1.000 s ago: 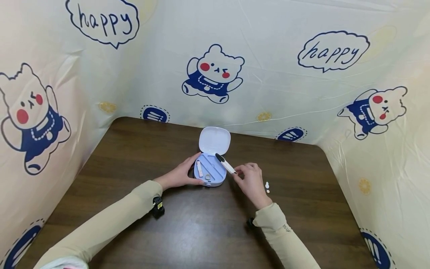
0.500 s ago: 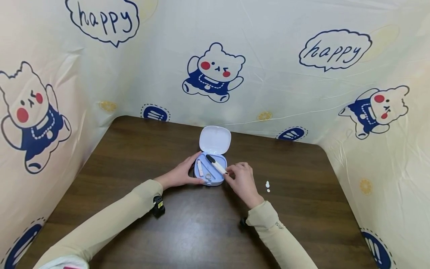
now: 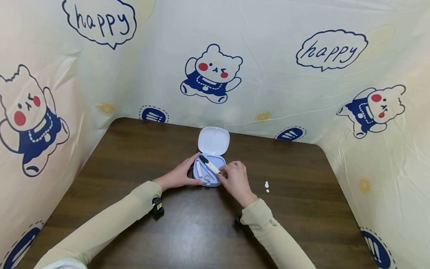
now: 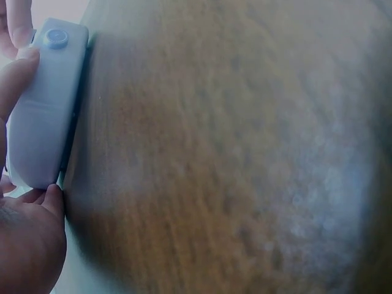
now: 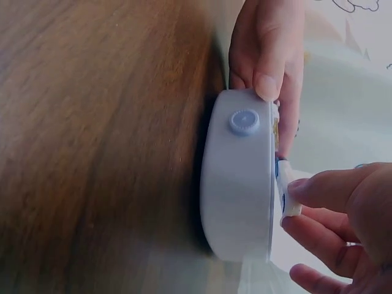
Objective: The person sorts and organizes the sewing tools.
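Note:
A small light-blue case (image 3: 215,184) stands on the table with its lid (image 3: 213,141) raised at the back. My left hand (image 3: 181,174) grips the case's left side, thumb at the front. Between thumb and fingers, my right hand (image 3: 236,182) pinches the near end of a white pen (image 3: 211,165) with a black tapered end. The pen lies slanted over the case's compartments, its black end toward the back left. Inside the case are a thin pinkish-white stick (image 3: 199,169) and a small ring-like thing (image 3: 207,178). The right wrist view shows a round button (image 5: 244,122) on the case's front.
Two small white pieces (image 3: 267,185) lie on the brown wooden table (image 3: 188,228), right of my right hand. A printed cloth (image 3: 262,86) with cartoon bears hangs round the back and sides of the table.
My right hand has moved left with the pen, bringing it from the case's right edge to over its middle. My left hand keeps its hold on the case.

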Available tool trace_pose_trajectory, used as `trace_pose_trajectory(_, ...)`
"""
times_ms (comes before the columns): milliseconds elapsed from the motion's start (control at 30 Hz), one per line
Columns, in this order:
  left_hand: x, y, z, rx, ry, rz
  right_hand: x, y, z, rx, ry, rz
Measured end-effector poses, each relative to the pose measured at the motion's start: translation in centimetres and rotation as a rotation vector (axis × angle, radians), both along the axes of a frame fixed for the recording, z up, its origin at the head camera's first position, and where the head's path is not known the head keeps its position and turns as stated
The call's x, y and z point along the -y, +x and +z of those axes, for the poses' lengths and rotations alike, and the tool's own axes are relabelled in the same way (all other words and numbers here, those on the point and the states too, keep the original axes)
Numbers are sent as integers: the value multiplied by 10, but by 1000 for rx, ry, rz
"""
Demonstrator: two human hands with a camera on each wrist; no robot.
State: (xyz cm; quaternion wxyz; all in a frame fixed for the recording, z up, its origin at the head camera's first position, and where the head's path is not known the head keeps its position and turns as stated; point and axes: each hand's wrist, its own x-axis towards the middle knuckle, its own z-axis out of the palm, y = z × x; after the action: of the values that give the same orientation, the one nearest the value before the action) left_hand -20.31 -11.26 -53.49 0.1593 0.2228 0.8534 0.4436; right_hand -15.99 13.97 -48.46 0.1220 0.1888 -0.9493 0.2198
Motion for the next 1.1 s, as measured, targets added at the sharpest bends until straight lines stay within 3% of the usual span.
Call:
trace_pose_trajectory(300, -1, 0, -2, 30, -7, 1, 7, 4, 0, -5, 13, -10)
trace_pose_trajectory(1100, -1, 0, 3, 10, 14, -3, -1, 5, -8, 25, -26, -36)
